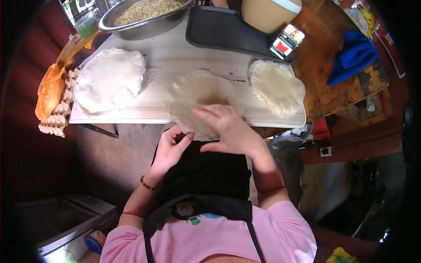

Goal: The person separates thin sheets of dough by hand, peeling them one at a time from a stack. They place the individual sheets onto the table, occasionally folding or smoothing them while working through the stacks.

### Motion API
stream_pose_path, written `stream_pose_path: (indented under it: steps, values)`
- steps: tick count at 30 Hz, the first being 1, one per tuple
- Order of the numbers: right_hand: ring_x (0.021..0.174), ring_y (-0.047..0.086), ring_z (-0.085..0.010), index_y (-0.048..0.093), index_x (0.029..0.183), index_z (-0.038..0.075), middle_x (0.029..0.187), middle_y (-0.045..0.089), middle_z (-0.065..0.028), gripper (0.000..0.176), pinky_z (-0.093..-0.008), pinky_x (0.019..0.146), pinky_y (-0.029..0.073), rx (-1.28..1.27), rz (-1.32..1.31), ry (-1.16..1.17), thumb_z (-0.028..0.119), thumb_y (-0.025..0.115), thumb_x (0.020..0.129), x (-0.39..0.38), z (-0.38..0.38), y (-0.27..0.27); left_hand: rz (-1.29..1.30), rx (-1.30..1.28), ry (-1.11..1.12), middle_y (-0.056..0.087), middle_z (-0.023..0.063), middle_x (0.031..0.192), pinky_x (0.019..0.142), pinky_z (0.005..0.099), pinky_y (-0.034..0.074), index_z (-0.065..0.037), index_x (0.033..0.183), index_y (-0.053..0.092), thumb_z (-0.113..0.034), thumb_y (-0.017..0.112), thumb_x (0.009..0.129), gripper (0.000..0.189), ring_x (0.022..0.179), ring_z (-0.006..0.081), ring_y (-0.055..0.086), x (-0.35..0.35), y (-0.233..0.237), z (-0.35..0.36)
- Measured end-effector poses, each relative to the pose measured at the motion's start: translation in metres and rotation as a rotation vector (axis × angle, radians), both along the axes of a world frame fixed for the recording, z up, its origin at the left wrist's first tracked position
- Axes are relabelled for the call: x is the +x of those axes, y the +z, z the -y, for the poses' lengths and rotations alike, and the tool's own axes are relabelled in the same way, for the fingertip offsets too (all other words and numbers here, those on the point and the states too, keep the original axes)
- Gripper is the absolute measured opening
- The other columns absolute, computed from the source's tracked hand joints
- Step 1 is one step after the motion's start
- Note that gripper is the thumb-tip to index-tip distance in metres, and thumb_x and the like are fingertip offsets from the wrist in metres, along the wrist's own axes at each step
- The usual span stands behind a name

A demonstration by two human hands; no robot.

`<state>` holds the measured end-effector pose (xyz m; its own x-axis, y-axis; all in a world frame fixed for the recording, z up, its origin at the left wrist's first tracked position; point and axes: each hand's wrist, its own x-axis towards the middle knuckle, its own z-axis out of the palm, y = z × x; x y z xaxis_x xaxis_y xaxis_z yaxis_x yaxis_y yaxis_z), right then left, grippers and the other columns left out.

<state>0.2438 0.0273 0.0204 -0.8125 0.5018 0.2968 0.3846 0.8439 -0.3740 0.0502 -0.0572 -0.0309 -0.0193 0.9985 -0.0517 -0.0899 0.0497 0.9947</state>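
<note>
A thin, round, translucent wrapper sheet (197, 90) lies in front of me, its near edge hanging past the table's front edge. My left hand (172, 147) pinches that near edge between thumb and fingers. Over the sheet's lower right part, my right hand (228, 131) is spread, thumb apart from the slightly blurred fingers, with nothing in its grip. To the left sits a pile of white round wrapper sheets (109, 81). Another, more yellowish pile of round wrappers (277, 87) is at the table's right end.
A steel bowl of shredded filling (147, 13) stands at the back left, beside a black tray (210, 28). A phone (287, 41) leans against a tan container (267, 15). Egg cartons (61, 109) and an orange bag (50, 92) flank the table's left side. A blue cloth (353, 57) lies on the wooden table (320, 87).
</note>
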Motion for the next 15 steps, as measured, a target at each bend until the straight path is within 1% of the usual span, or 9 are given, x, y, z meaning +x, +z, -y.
stream_pose_path:
  steps: [4,6,7,9,10,11,13,14,15]
  values:
    - [0.116,0.053,-0.0326,0.051,0.129,0.007,0.124,0.056,-0.0155,0.059,-0.0451,0.101,0.038,0.177,-0.006,-0.068,0.019,0.074,0.076,-0.020,0.008,-0.019,-0.188,0.043,-0.036,0.066,0.0052,0.101,0.087,0.0266,0.046,0.002,0.113,0.058,0.000,0.056,0.091,0.022,0.097,0.0140,0.061,-0.007,0.006,0.001]
    - [0.094,0.065,-0.0267,0.060,0.115,0.002,0.106,0.064,-0.0148,0.036,-0.0346,0.085,0.047,0.198,-0.239,-0.077,0.005,0.064,0.080,-0.019,-0.001,-0.019,0.171,0.182,0.085,0.055,0.0055,0.118,0.088,0.0252,0.046,0.002,0.123,0.050,0.006,0.058,0.087,0.037,0.107,0.0116,0.054,-0.009,0.002,-0.002]
    - [0.094,0.065,-0.0267,0.060,0.115,0.002,0.106,0.064,-0.0148,0.036,-0.0346,0.085,0.047,0.195,-0.240,-0.078,0.005,0.064,0.080,-0.016,0.002,-0.013,0.103,0.222,0.109,0.050,0.0073,0.126,0.092,0.0274,0.045,-0.001,0.136,0.038,0.009,0.056,0.086,0.054,0.115,0.0142,0.049,-0.014,0.007,-0.003]
    - [0.081,0.065,-0.0170,0.064,0.100,-0.001,0.091,0.067,-0.0101,0.016,-0.0239,0.072,0.048,-0.246,-0.808,-0.175,0.001,0.063,0.084,-0.007,0.009,0.009,0.185,0.286,0.273,0.044,0.0088,0.133,0.093,0.0284,0.045,-0.002,0.141,0.032,0.009,0.058,0.085,0.062,0.117,0.0158,0.048,-0.016,0.014,-0.005]
    - [0.081,0.061,-0.0124,0.063,0.099,-0.002,0.090,0.066,-0.0065,0.012,-0.0217,0.071,0.046,-0.449,-0.938,-0.277,0.001,0.061,0.087,-0.005,0.010,0.018,0.153,0.234,0.376,0.041,0.0095,0.137,0.095,0.0297,0.044,-0.001,0.144,0.026,0.009,0.059,0.085,0.069,0.118,0.0168,0.048,-0.019,0.013,-0.006]
    - [0.082,0.058,-0.0079,0.063,0.098,-0.003,0.089,0.066,-0.0028,0.009,-0.0195,0.070,0.045,-0.656,-1.064,-0.376,0.002,0.060,0.090,-0.004,0.008,0.027,0.162,0.258,0.344,0.046,0.0081,0.133,0.092,0.0267,0.044,0.000,0.141,0.030,0.008,0.061,0.084,0.065,0.115,0.0129,0.049,-0.022,0.019,-0.005]
    - [0.079,0.053,-0.0047,0.062,0.099,-0.003,0.090,0.063,0.0000,0.013,-0.0204,0.070,0.045,-0.615,-1.056,-0.381,0.008,0.057,0.095,-0.003,-0.008,0.038,0.151,0.229,0.325,0.059,0.0079,0.117,0.079,0.0229,0.048,0.001,0.133,0.041,0.003,0.061,0.088,0.050,0.100,0.0110,0.059,-0.035,0.001,-0.006]
    - [0.080,0.053,-0.0049,0.062,0.102,-0.003,0.090,0.064,0.0001,0.014,-0.0204,0.071,0.045,-0.618,-1.056,-0.356,0.008,0.056,0.095,-0.005,-0.019,0.038,0.152,0.230,0.330,0.059,0.0079,0.117,0.079,0.0229,0.048,0.001,0.133,0.041,0.003,0.061,0.088,0.050,0.100,0.0110,0.059,-0.037,0.000,-0.004]
    - [0.081,0.053,-0.0051,0.061,0.104,-0.003,0.090,0.064,0.0002,0.015,-0.0205,0.072,0.044,-0.622,-1.056,-0.331,0.008,0.055,0.095,-0.006,-0.032,0.037,0.181,0.170,0.246,0.063,0.0071,0.106,0.072,0.0219,0.048,0.001,0.127,0.045,-0.001,0.060,0.090,0.041,0.089,0.0113,0.063,-0.033,0.014,-0.002]
